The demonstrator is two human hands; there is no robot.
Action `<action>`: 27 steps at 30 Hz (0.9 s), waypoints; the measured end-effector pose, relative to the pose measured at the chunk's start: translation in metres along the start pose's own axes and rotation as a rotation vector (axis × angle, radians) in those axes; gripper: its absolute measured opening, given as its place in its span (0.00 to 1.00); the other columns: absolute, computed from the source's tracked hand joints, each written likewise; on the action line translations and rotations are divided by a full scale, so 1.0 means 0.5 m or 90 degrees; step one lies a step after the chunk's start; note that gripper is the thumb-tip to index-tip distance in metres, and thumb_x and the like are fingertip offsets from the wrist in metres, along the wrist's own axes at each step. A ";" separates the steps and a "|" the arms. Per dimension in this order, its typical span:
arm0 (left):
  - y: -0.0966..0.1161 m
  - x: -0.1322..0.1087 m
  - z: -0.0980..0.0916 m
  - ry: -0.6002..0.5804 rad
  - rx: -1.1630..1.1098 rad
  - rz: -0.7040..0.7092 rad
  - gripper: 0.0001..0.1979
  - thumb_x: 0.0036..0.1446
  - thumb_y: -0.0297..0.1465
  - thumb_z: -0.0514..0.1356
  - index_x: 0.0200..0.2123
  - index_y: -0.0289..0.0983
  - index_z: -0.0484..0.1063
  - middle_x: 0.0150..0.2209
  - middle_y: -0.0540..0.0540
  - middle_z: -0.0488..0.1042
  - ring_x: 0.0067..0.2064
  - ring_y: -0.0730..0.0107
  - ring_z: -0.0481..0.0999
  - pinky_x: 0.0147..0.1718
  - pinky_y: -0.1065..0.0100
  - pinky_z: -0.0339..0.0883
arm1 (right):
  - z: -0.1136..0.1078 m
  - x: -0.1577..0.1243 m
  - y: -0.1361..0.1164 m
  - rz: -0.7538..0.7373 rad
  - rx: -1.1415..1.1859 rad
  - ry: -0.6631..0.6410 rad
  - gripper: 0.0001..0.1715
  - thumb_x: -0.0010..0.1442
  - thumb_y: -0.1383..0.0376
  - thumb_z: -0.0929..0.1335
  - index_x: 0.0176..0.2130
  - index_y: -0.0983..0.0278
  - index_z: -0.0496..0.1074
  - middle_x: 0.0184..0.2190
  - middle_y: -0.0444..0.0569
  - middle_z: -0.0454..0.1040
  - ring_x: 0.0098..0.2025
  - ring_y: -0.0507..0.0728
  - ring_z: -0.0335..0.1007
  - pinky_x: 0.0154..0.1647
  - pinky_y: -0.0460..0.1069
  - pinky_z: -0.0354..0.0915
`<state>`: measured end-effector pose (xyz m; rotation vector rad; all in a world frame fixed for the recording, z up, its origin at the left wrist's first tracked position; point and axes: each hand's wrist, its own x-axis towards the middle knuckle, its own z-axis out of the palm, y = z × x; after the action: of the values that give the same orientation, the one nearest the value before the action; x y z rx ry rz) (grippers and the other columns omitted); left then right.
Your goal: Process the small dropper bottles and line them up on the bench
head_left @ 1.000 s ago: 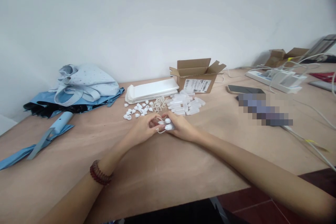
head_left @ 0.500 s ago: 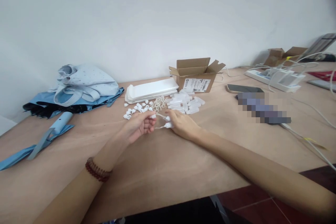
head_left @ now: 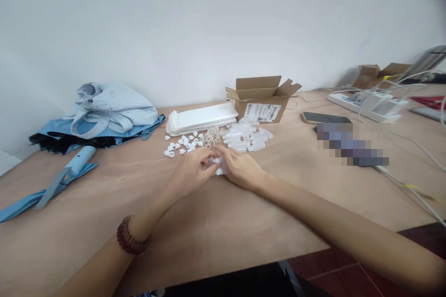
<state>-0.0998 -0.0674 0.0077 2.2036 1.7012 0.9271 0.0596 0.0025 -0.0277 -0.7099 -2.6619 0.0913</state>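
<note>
My right hand (head_left: 240, 167) rests low over the table, its fingers closed around small translucent plastic bottles with white caps (head_left: 220, 170). My left hand (head_left: 193, 169) meets it from the left, its thumb and fingers pinched together at a white cap that they mostly hide. Just beyond the hands lie several loose white caps (head_left: 182, 142), a heap of thin cream cord loops (head_left: 212, 136) and a pile of translucent plastic bottles (head_left: 242, 137).
Behind the parts are a stack of white plastic sleeves (head_left: 202, 118) and an open cardboard box (head_left: 261, 104). To the left lie a blue umbrella (head_left: 81, 160) and a pale cloth bag (head_left: 114, 109). A phone (head_left: 325, 118) and a power strip (head_left: 364, 107) with cables are at right.
My left hand has moved right and turned palm down, closing the gap to my right hand. The cord stretched between them is now hidden. My right hand stays almost in place.
</note>
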 end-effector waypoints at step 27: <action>-0.014 -0.002 0.005 -0.069 0.005 -0.018 0.22 0.63 0.39 0.46 0.21 0.36 0.65 0.21 0.51 0.66 0.25 0.72 0.64 0.27 0.70 0.54 | -0.020 0.002 -0.002 0.043 -0.053 -0.112 0.12 0.61 0.64 0.61 0.45 0.66 0.61 0.39 0.56 0.74 0.35 0.60 0.72 0.28 0.48 0.54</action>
<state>-0.1038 -0.0654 0.0017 2.1861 1.6849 0.7802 0.0623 0.0016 -0.0181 -0.8550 -2.8229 0.0651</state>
